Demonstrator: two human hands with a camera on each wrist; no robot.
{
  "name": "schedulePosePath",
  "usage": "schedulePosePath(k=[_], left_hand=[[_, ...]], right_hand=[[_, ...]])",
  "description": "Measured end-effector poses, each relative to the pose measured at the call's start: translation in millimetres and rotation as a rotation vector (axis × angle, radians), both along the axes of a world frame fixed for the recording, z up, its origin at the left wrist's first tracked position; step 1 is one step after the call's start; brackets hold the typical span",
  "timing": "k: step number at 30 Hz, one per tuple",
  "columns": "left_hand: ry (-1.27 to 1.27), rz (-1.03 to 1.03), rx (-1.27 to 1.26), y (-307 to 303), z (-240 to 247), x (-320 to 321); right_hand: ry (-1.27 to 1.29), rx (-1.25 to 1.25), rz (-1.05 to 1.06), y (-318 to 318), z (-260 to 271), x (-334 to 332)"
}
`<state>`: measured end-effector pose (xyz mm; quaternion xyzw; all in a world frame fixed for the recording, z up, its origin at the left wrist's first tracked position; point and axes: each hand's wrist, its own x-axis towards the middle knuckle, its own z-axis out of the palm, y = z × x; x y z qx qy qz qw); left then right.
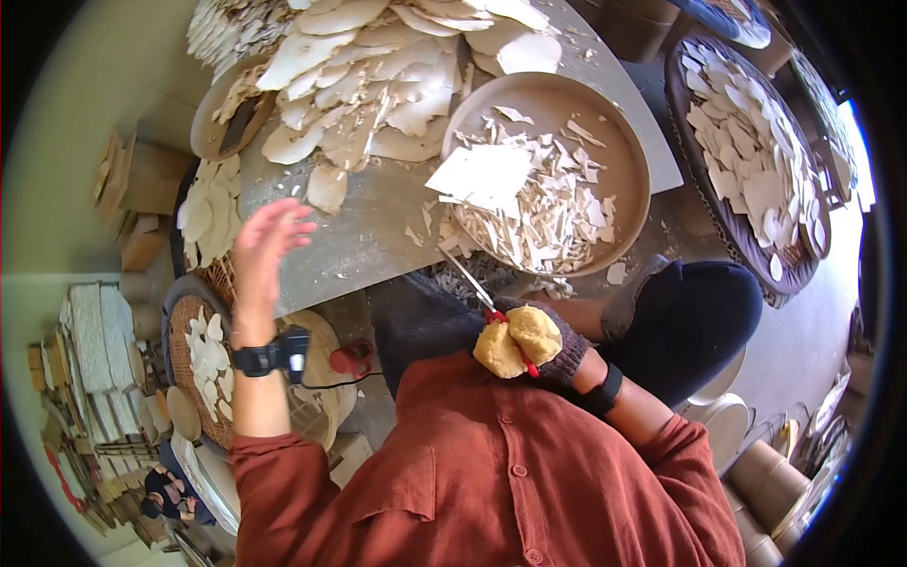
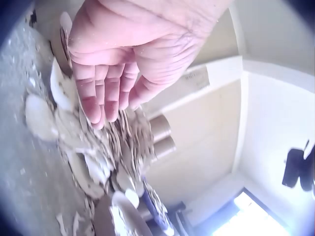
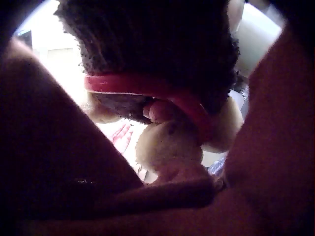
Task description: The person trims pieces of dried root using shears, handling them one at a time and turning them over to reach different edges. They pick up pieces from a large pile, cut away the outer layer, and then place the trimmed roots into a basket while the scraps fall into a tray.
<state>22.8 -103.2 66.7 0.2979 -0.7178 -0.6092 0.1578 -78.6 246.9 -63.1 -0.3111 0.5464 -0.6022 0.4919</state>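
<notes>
My left hand [image 1: 269, 236] is raised above the near left edge of the grey table [image 1: 368, 231], fingers straight and relaxed, holding nothing. In the left wrist view the left hand [image 2: 115, 73] hovers over a heap of pale shell-like pieces [image 2: 93, 147]. My right hand [image 1: 539, 345], in a dark knitted glove, rests near my lap and grips red-handled scissors [image 1: 482, 298] with yellow padding [image 1: 518, 342] on the handles; the blades point toward the bowl. In the right wrist view the glove [image 3: 147, 44] and red handle [image 3: 142, 86] fill the frame.
A round brown bowl [image 1: 628, 151] holds white cut scraps and a flat white sheet [image 1: 482, 175]. A big pile of pale pieces [image 1: 378, 66] covers the far table. A dark tray [image 1: 694, 198] with more pieces sits right; baskets [image 1: 184, 369] and stacks lie left.
</notes>
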Motion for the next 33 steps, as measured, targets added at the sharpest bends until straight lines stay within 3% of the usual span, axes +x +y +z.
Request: schedulePosePath(k=[2,4,9,12,15,19,23,24,27,33], left_hand=[[-0.036,-0.152,-0.050,34.3,-20.8,-32.4],[-0.022,-0.166,-0.062,59.8,-46.0,-64.1],[-0.258,-0.164,-0.192,86.2,-75.1,-122.8],[-0.112,-0.162,-0.167,89.0,-57.1,-118.9],[0.067,-0.172,-0.459,96.0,-36.0,-97.0],[0.195,-0.175,-0.270,94.5,-48.6,-59.5],[0.226,-0.095,0.116,96.3,-70.1,-37.3],[0.232,-0.054,0.030,99.2,-74.6,-36.6],[0.288,0.144,0.103,107.2,-76.0,-39.7],[0.279,0.153,0.251,99.2,-70.4,-31.1]], right_hand=[[0.144,-0.049,-0.001,-1.0,9.5,-1.1],[0.334,-0.088,0.011,-0.3,11.3,-2.7],[0.295,-0.061,-0.003,-0.1,19.1,-4.3],[0.221,-0.060,-0.041,2.8,13.7,-3.8],[0.074,-0.098,-0.023,3.5,16.4,-4.8],[0.118,-0.084,0.053,1.5,8.1,-4.3],[0.122,-0.050,0.084,2.8,7.7,-2.4],[0.105,-0.041,0.086,2.6,8.9,-2.1],[0.155,-0.026,0.092,2.6,13.9,-3.1],[0.076,-0.072,0.033,3.3,12.0,-0.8]])
